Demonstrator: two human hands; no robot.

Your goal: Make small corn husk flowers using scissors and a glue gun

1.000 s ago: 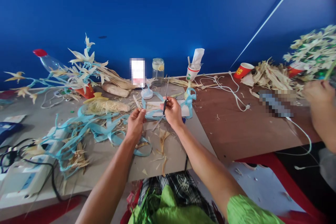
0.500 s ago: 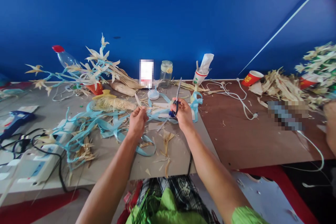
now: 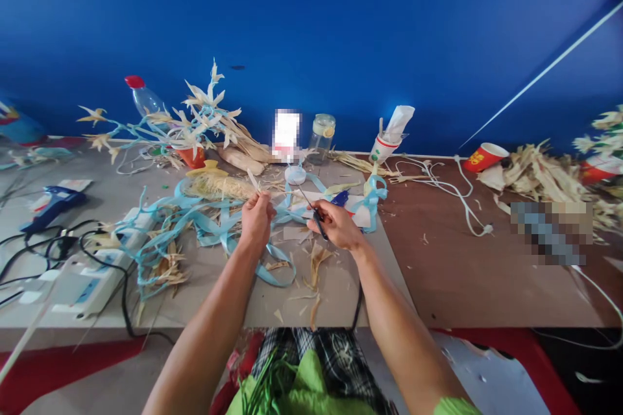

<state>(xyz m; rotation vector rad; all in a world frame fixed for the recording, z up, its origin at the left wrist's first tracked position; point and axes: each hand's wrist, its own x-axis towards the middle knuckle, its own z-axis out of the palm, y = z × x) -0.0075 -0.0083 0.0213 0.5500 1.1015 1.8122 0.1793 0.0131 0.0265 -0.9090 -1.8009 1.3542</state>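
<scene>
Between the closed fingers of my left hand [image 3: 257, 215] is a pale strip of corn husk [image 3: 252, 179], its tip pointing up. My right hand [image 3: 337, 224] grips a pair of dark-handled scissors [image 3: 318, 222], blades angled up and left, a short way right of my left hand. I cannot tell whether the blades touch anything. Light blue ribbon [image 3: 214, 228] lies tangled on the table under and left of my hands. Husk scraps [image 3: 317, 262] are scattered in front of them. Behind my left hand lies a netted bundle of pale fibre [image 3: 214, 187].
Husk flowers on blue stems [image 3: 202, 100] stand at the back left. A blue glue gun [image 3: 53, 204] and a white power strip [image 3: 104, 272] with black cables lie left. A glass jar [image 3: 322, 137], paper cup [image 3: 384, 148], red cup [image 3: 487, 157] and husk pile [image 3: 535, 175] line the back.
My right hand has turned the scissors from upright to leaning left, lower and closer to my left hand. The whole view has shifted, so the table things appear further right.
</scene>
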